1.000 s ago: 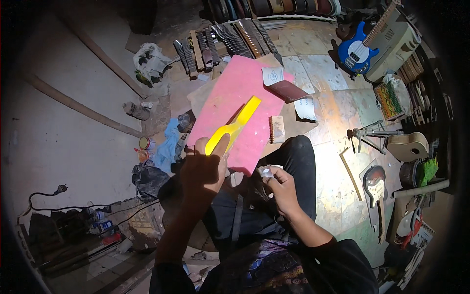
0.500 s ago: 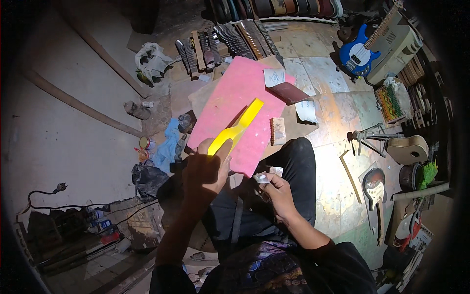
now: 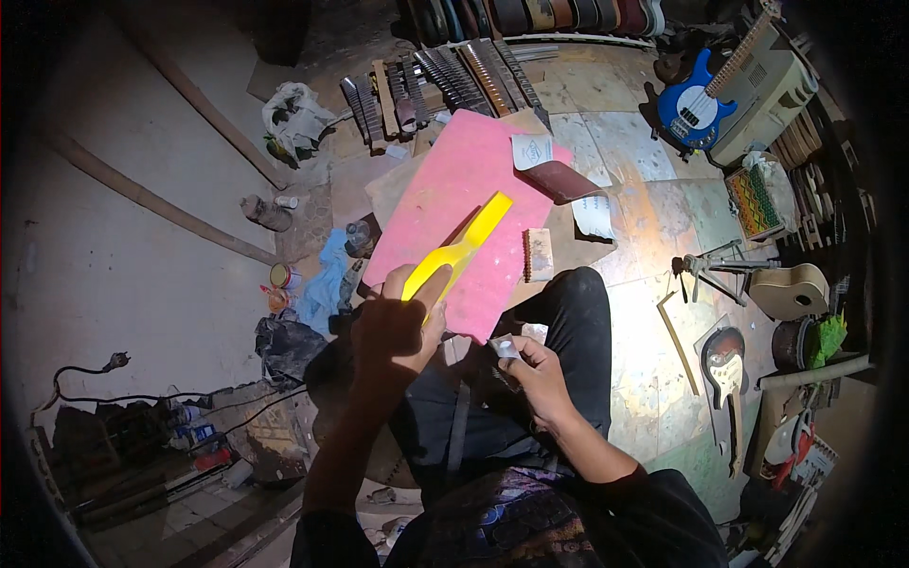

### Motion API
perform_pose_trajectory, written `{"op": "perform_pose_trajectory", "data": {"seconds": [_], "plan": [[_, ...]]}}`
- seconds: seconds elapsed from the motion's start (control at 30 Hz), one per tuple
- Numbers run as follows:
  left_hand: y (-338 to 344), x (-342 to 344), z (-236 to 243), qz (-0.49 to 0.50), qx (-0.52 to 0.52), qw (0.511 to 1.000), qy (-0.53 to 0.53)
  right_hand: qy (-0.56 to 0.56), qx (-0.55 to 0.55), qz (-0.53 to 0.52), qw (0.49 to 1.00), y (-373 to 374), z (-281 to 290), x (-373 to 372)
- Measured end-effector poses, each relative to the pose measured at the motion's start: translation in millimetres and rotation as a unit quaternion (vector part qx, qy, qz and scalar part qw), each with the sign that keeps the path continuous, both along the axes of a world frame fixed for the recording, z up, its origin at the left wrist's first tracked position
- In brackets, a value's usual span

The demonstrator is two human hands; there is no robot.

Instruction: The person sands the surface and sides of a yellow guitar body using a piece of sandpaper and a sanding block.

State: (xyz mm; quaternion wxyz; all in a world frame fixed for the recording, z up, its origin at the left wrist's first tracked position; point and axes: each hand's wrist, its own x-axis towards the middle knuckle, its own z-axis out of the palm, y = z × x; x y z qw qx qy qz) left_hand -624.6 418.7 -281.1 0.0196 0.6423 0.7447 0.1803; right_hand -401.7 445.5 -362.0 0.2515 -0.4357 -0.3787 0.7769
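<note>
My left hand (image 3: 402,327) is closed around the lower end of a yellow, waisted slab (image 3: 466,241). The slab looks like a small guitar body seen nearly edge-on, tilted over a pink board (image 3: 431,189). Apart from it, my right hand (image 3: 538,379) pinches a small folded pale piece (image 3: 506,348) beside the board's near corner. Fingers partly cover that piece, and its kind is unclear. A curled sheet of sandpaper (image 3: 559,180) with a white printed back lies at the board's right edge. Nearer to me is a small wooden block (image 3: 538,256) with a ridged side.
Several guitar necks (image 3: 464,76) lie beyond the board. To the right are a small blue bass guitar (image 3: 696,104), a stand (image 3: 705,270), a small acoustic guitar (image 3: 791,289) and a sunburst guitar (image 3: 725,369). A blue cloth (image 3: 325,279) and black plastic bag (image 3: 284,346) lie left.
My right hand and the pale piece have shifted very slightly. The left hand keeps its grip on the yellow slab, almost unmoved.
</note>
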Motion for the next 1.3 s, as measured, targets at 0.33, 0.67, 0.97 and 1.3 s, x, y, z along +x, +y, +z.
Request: {"op": "perform_pose_trajectory", "data": {"seconds": [0.33,0.67,0.97,1.3], "plan": [[4.1,-5.1,-10.0,-0.023,0.007,0.999,-0.033,-0.013,0.014,-0.025,1.000,-1.4,-6.6,-4.2],[-1.4,19.3,-28.7,0.020,0.094,0.994,-0.060,-0.097,0.418,-0.043,0.902,24.1,12.2,-22.0],[-2.5,32.8,-28.3,0.050,0.052,0.992,-0.100,-0.076,0.663,0.028,0.744,33.5,15.3,-45.3],[-11.2,40.8,-34.0,0.063,0.061,0.988,-0.128,-0.142,0.614,-0.002,0.776,68.5,5.2,-40.4]]}}
